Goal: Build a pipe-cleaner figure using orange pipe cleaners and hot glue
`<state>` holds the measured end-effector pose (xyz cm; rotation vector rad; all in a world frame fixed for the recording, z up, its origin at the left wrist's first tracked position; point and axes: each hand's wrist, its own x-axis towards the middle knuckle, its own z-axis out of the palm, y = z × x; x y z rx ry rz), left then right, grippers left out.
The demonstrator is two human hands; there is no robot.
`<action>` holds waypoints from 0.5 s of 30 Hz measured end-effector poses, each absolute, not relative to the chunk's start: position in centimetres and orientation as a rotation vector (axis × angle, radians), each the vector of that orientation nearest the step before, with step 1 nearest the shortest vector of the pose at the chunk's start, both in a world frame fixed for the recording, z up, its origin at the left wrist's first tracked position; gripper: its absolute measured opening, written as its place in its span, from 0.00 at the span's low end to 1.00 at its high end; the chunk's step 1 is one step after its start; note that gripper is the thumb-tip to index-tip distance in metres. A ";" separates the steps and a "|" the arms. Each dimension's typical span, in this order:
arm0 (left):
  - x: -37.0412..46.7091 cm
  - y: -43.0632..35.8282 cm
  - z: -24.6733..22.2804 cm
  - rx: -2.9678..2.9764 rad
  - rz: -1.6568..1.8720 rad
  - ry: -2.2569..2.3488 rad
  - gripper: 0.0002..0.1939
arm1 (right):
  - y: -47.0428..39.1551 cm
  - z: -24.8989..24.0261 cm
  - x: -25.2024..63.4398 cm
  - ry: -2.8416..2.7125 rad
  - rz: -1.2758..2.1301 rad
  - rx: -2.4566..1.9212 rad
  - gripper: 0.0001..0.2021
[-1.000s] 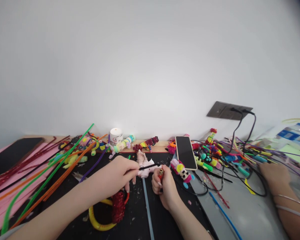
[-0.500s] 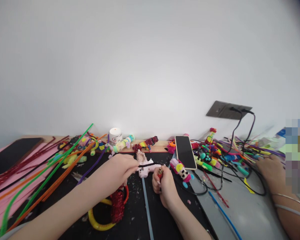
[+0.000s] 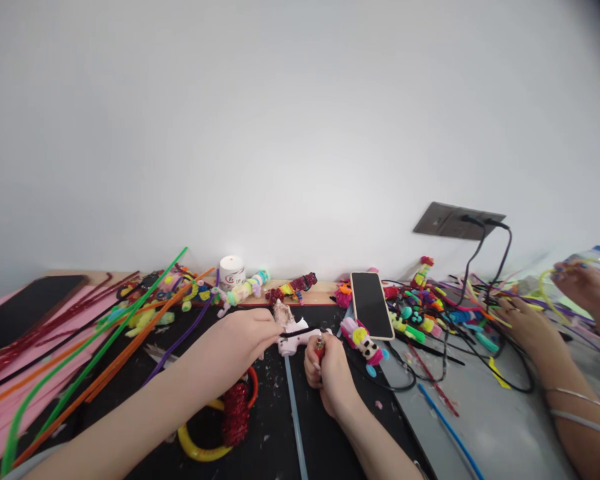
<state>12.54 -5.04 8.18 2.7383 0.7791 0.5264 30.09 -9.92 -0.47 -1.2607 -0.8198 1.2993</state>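
My left hand [image 3: 250, 333] pinches one end of a short black pipe cleaner [image 3: 300, 331]. The other end of it reaches my right hand [image 3: 326, 367], whose fingers are wrapped round a small reddish tool with a brass-coloured tip [image 3: 321, 347]. Behind the black strand lies a white glue gun [image 3: 291, 341], with a pale glue stick [image 3: 295, 413] running from it towards me. Below my left wrist is a red tinsel roll [image 3: 236, 413], beside a yellow ring [image 3: 200, 453] and partly over it.
Pipe cleaners [image 3: 120, 333] spread at the left near a dark tablet [image 3: 30, 310]. A phone [image 3: 373, 307] and a small pipe-cleaner figure [image 3: 364, 343] lie right of centre. Another person's hands [image 3: 530, 333] work over a colourful pile at the right, among black cables.
My left hand has shifted slightly, while my right hand has stayed nearly still. At the far right, another hand with a yellow strand has come into view.
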 end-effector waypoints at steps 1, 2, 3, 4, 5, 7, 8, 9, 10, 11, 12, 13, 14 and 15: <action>12.5 -5.1 8.2 2.759 0.518 0.776 0.15 | -9.9 -0.5 30.1 -0.799 1.308 -1.254 0.15; 12.5 -5.1 8.2 2.777 0.508 0.774 0.15 | -9.9 -0.5 30.1 -0.770 1.319 -1.244 0.15; 12.5 -5.1 8.2 2.792 0.497 0.775 0.15 | -9.9 -0.5 30.1 -0.742 1.329 -1.234 0.15; 12.5 -5.1 8.2 2.802 0.487 0.779 0.15 | -9.9 -0.5 30.1 -0.726 1.334 -1.227 0.15; 12.5 -5.1 8.2 2.808 0.477 0.786 0.15 | -9.9 -0.5 30.1 -0.715 1.336 -1.220 0.15; 12.4 -5.1 8.2 2.809 0.463 0.800 0.15 | -9.9 -0.4 30.1 -0.698 1.337 -1.211 0.15; 12.4 -5.1 8.2 2.807 0.455 0.802 0.16 | -10.0 -0.3 30.0 -0.692 1.337 -1.207 0.15; 12.4 -5.1 8.1 2.806 0.447 0.800 0.16 | -10.0 -0.2 30.0 -0.687 1.336 -1.204 0.15; 12.3 -5.1 8.1 2.805 0.441 0.799 0.16 | -10.0 -0.2 30.0 -0.684 1.336 -1.201 0.15; 12.3 -5.1 8.0 2.803 0.436 0.800 0.16 | -10.1 -0.2 30.0 -0.681 1.335 -1.197 0.15; 12.2 -5.1 7.9 2.798 0.432 0.802 0.16 | -10.1 -0.2 30.1 -0.681 1.334 -1.193 0.15; 12.2 -5.1 7.8 2.791 0.431 0.807 0.16 | -10.1 -0.2 30.1 -0.681 1.332 -1.191 0.15; 12.1 -5.1 7.8 2.783 0.433 0.810 0.16 | -10.1 -0.2 30.1 -0.681 1.329 -1.189 0.15; 12.1 -5.2 7.7 2.775 0.435 0.811 0.16 | -10.1 -0.3 30.1 -0.681 1.327 -1.187 0.15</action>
